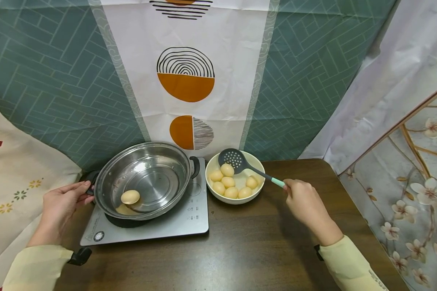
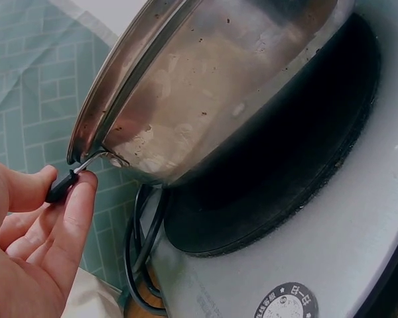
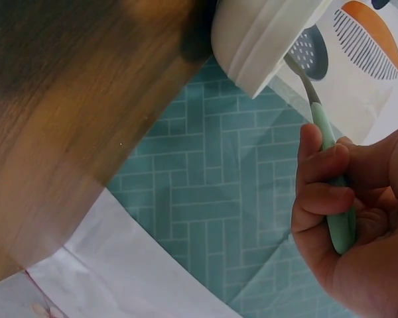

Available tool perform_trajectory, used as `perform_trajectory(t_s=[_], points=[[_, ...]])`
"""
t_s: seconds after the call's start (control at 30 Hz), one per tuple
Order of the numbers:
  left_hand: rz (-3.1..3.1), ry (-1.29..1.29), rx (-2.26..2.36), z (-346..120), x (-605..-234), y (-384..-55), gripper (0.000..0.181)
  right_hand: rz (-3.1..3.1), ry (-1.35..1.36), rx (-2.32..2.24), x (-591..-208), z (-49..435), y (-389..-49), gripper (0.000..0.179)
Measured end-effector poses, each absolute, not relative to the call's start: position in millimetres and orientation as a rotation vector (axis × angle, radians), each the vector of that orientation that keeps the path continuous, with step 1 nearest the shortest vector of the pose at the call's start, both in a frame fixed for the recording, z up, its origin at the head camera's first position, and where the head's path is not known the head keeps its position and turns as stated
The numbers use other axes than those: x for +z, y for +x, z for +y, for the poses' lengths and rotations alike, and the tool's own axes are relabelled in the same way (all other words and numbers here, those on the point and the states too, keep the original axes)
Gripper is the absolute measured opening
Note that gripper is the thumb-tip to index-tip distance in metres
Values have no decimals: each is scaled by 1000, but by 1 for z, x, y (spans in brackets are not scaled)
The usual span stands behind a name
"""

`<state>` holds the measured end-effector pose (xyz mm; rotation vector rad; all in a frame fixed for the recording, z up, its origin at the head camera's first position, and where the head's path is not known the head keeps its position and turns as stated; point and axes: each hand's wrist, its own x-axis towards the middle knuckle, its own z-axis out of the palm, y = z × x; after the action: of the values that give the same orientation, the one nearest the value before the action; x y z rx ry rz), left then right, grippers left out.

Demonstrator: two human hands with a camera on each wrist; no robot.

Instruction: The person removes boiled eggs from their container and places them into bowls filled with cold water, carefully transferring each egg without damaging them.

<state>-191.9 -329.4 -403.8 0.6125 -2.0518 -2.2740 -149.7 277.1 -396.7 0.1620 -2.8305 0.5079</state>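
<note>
With thumb and fingers my left hand [image 1: 63,204] pinches the black side handle [image 2: 61,187] of a steel pot [image 1: 160,182]. One egg [image 1: 130,197] lies in the pot, toward its near left side. My right hand [image 1: 306,202] grips the mint-green handle [image 3: 333,185] of a slotted skimmer [image 1: 233,158]. The skimmer's dark perforated head is over the back of a cream bowl [image 1: 236,201]. Several eggs [image 1: 228,182] sit in that bowl, the topmost against the skimmer head. In the right wrist view the bowl's wall hides the eggs.
Under the pot is a silver induction cooker [image 1: 167,226] with a black round plate [image 2: 272,159], left of the bowl. Black cables [image 2: 138,245] lie behind its left side. The wooden table [image 1: 240,242] meets a patterned curtain [image 1: 295,101] at the back.
</note>
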Motion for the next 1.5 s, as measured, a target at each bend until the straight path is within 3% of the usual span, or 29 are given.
perform_trajectory(t_s=[1.5], points=[[-1990, 594, -2316, -327, -401, -191, 9, -2680, 173, 479, -401, 278, -154, 13]])
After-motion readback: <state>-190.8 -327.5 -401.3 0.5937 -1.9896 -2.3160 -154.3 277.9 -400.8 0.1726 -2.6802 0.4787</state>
